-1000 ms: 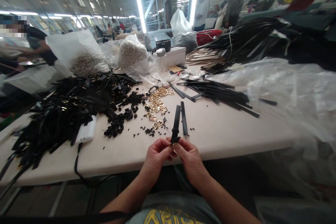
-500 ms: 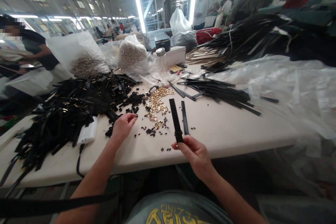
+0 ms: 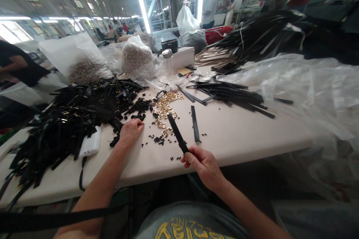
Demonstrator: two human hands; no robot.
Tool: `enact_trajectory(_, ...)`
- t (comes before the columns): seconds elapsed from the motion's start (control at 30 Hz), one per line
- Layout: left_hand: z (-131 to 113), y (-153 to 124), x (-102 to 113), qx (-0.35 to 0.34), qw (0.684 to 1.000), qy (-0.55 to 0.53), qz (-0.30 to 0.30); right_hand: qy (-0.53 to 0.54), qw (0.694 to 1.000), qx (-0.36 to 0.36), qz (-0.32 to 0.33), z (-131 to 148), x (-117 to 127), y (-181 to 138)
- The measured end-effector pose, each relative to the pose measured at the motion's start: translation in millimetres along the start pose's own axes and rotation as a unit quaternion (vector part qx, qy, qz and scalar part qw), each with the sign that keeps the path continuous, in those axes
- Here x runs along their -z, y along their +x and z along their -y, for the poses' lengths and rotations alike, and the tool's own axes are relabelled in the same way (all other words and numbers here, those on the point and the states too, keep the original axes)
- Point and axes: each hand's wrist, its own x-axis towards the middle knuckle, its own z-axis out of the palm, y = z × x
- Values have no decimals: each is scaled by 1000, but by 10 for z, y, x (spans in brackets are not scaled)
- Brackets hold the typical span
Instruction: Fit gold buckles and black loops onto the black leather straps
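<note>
My right hand (image 3: 204,164) pinches the near end of a black strap (image 3: 177,131) between thumb and fingers. The strap tilts up and to the left, with a dark loop around it just above my fingertips. By the small black loops (image 3: 141,106), my left hand (image 3: 131,131) rests low over the table, its fingertips pressed together. What lies between those fingertips is too small to tell. Gold buckles (image 3: 168,102) are heaped beyond my hands, and tiny black pieces (image 3: 159,140) lie scattered nearer. Another black strap (image 3: 195,123) lies flat, just beyond my right hand.
A large heap of black straps with buckles (image 3: 81,112) covers the table's left side, beside a white power bank (image 3: 91,142) with a cable. More black strips (image 3: 230,95) lie at the right near plastic sheeting (image 3: 308,82). Filled bags (image 3: 137,54) and a glass bottle (image 3: 168,61) stand behind.
The strap in my right hand has swung to the left and leans over more. My left hand stays by the black loops, its fingers drawn slightly closer together. The whole view has shifted a little.
</note>
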Motion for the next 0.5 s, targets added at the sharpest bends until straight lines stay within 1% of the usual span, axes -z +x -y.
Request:
enact_trajectory(0.13, 13, 3, 13, -3, 1000, -24, 7, -8, 1000, -2, -7, -15, -16, 2)
enact_trajectory(0.3, 66, -19, 37, -18, 995, -90, 26, -32, 999, -8, 1, -7, -30, -6)
enact_trajectory(0.4, 69, -34, 24, -18, 990, -138, 15, -45, 999, -6, 3, -2, -35, -2)
enact_trajectory(0.5, 38, -50, 5, 0, 980, -197, -6, -37, 999, -10, 8, 3, -40, -2)
